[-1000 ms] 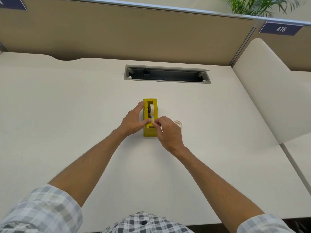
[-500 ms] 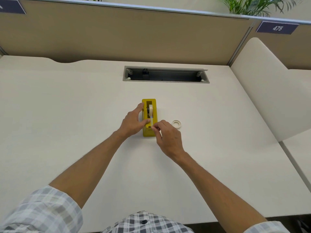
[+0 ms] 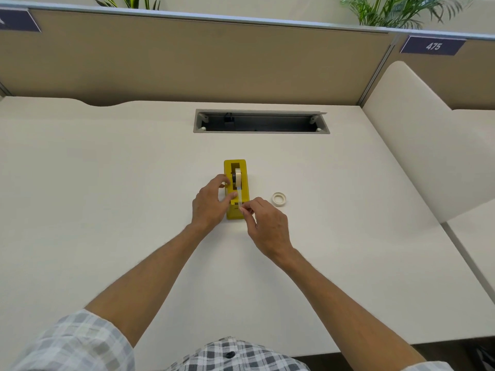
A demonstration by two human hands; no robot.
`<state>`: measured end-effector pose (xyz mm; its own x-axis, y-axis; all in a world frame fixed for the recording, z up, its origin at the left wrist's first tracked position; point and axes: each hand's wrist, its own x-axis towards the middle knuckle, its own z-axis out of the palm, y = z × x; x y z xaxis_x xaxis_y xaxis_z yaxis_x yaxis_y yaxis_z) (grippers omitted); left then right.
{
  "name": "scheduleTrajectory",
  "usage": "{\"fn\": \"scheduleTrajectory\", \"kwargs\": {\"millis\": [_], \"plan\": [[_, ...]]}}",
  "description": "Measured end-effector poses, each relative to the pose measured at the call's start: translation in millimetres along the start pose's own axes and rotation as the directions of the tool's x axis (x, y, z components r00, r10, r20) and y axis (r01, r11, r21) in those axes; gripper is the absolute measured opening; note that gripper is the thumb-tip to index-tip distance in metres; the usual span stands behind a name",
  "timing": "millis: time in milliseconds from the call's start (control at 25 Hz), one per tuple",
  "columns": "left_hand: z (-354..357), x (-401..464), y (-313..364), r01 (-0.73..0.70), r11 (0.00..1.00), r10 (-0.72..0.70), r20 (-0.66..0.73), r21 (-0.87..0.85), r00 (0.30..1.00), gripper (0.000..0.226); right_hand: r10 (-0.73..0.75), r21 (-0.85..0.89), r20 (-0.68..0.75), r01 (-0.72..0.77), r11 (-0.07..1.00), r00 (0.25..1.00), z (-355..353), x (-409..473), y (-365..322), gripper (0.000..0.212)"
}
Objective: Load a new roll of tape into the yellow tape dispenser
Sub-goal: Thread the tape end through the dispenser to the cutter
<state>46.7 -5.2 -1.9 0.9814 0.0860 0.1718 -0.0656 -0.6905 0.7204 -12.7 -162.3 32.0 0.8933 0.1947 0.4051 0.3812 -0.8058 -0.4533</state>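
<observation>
Dispenser (image 3: 235, 192) mid-surface (image 3: 107, 183), roll (image 3: 237, 178) seated inside. Left hand (image 3: 210, 203) clasps dispenser's left side. Right hand (image 3: 267, 226) pinches tape end (image 3: 240, 202) at its near end. Spare ring (image 3: 278, 198) right of dispenser; cable slot (image 3: 261, 121) beyond.

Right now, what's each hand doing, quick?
Left hand: bracing the dispenser, thumb on top.
Right hand: pinching the tape end.

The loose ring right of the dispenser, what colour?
Off-white ring, seen in the head view.
</observation>
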Motion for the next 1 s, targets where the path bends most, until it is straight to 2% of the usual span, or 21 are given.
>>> {"fn": "scheduleTrajectory", "kwargs": {"millis": [80, 240, 480, 800, 1000], "plan": [[-1, -1, 3, -0.019, 1.0, 0.019, -0.006, -0.004, 1.0, 0.017, -0.017, -0.014, -0.001, 0.017, 1.0, 1.0, 0, -1, -1, 0.013], [-2, -1, 6, 0.02, 0.998, -0.019, 0.025, -0.062, 1.0, 0.008, -0.001, -0.011, 0.004, 0.001, 1.0, 1.0, 1, -4, -3, 0.014], [-2, 0, 8, 0.099, 0.988, -0.092, 0.059, -0.117, 0.994, 0.018, 0.007, 0.011, -0.014, -0.007, 1.0, 1.0, 1, -6, -4, 0.014], [-5, 3, -1, 0.081, 0.978, -0.057, 0.129, -0.19, 0.99, 0.007, -0.021, -0.039, 0.004, 0.021, 0.999, 1.0, 6, -13, -2, 0.011], [0, 0, -1, 0.091, 0.982, -0.079, 0.081, -0.164, 0.994, 0.007, -0.02, -0.048, 0.014, 0.02, 0.999, 1.0, 8, -15, 0, 0.012]]}}
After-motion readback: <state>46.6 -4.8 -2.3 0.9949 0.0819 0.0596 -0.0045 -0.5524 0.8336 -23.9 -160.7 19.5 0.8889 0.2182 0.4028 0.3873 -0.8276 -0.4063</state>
